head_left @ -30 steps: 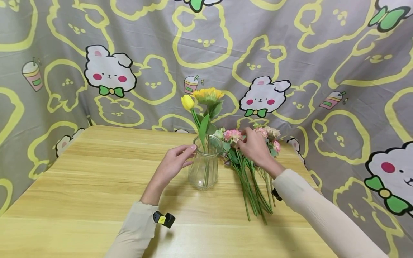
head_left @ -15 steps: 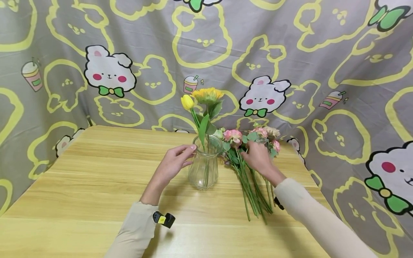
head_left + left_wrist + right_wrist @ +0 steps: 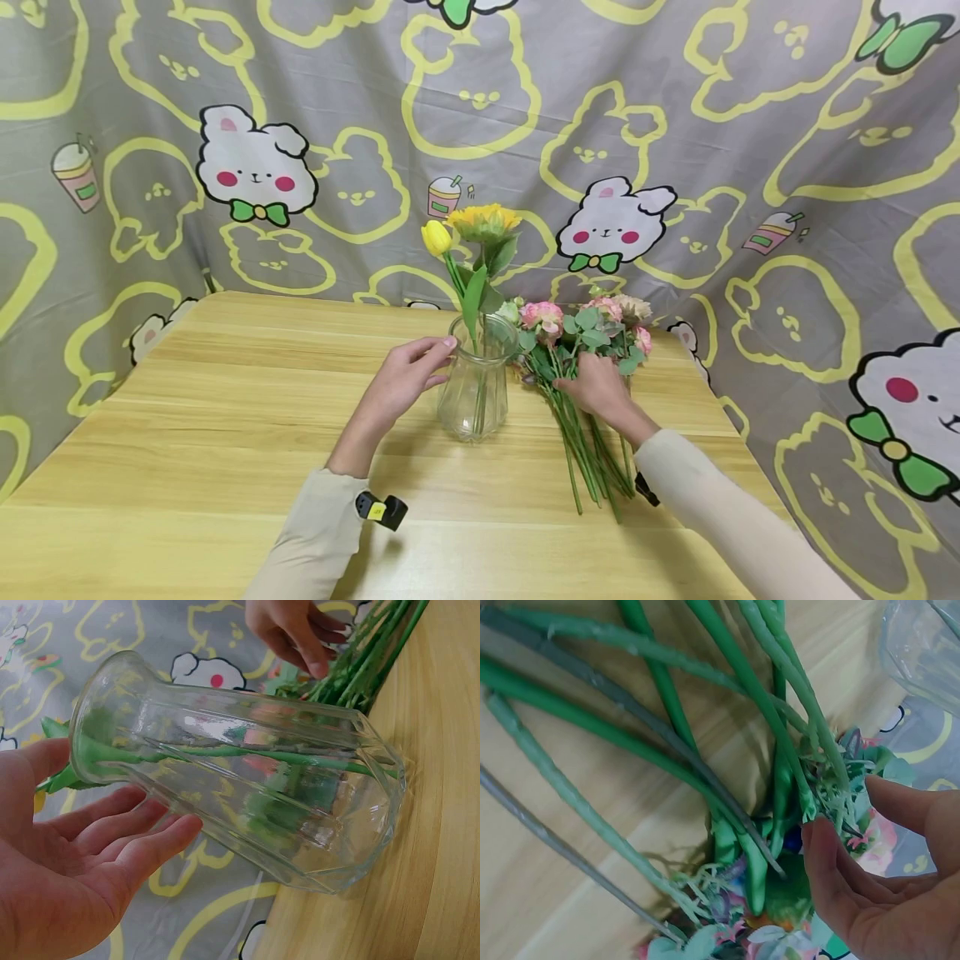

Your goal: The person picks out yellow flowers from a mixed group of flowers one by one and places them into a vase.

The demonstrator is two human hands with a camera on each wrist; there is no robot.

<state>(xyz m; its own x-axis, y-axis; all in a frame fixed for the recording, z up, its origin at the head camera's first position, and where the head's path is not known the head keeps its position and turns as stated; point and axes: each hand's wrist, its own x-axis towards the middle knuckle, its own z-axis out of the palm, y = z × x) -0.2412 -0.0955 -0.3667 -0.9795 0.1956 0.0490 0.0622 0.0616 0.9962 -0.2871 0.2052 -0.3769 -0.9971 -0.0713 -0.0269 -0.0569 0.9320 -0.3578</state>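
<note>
A clear ribbed glass vase (image 3: pixel 472 400) stands upright, holding a yellow tulip (image 3: pixel 436 238) and a yellow sunflower (image 3: pixel 483 221). My left hand (image 3: pixel 408 373) is at the vase's left side, thumb right at the rim and fingers loosely extended, as the left wrist view shows. To the right lies a bunch of artificial flowers with pink blossoms (image 3: pixel 542 317) and long green stems (image 3: pixel 581 454). Over the stems just below the blossoms is my right hand (image 3: pixel 598 387). In the right wrist view its thumb and fingertips are apart, close around a thin light-green stem (image 3: pixel 832 750).
The wooden table (image 3: pixel 247 417) carries the vase and the bunch. A grey patterned curtain (image 3: pixel 337 83) hangs behind it and along both sides. A black wrist camera (image 3: pixel 381 508) sits at the left cuff.
My right hand has moved from the pink blossoms down toward the stems, uncovering leaves and blossoms. The left hand and the vase stay where they were.
</note>
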